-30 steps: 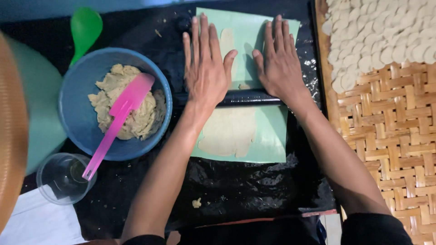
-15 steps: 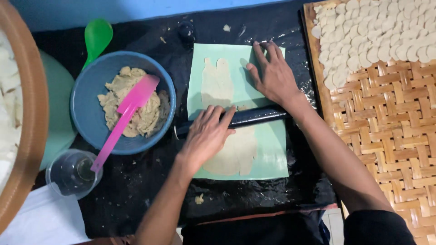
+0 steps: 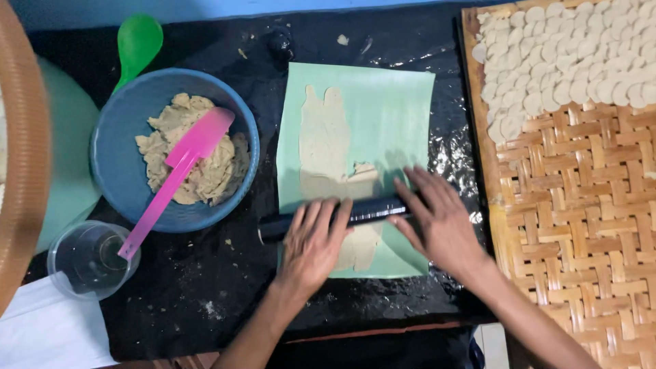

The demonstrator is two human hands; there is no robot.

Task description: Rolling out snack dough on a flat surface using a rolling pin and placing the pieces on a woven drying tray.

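Left hand [image 3: 313, 244] and right hand [image 3: 437, 222], fingers flat and spread, press on a dark cylindrical roller [image 3: 369, 210] lying across a pale green sheet [image 3: 389, 116]. Thin, ragged-edged beige dough [image 3: 324, 143] lies on the sheet, partly under the roller. Left: blue bowl [image 3: 116, 157] of lumpy dough with pink spatula [image 3: 174, 178]. Right: woven tray [image 3: 581, 225] bearing small dough discs [image 3: 567, 61].

No packages, labels, signs or screens show anywhere in this view of the worktop.
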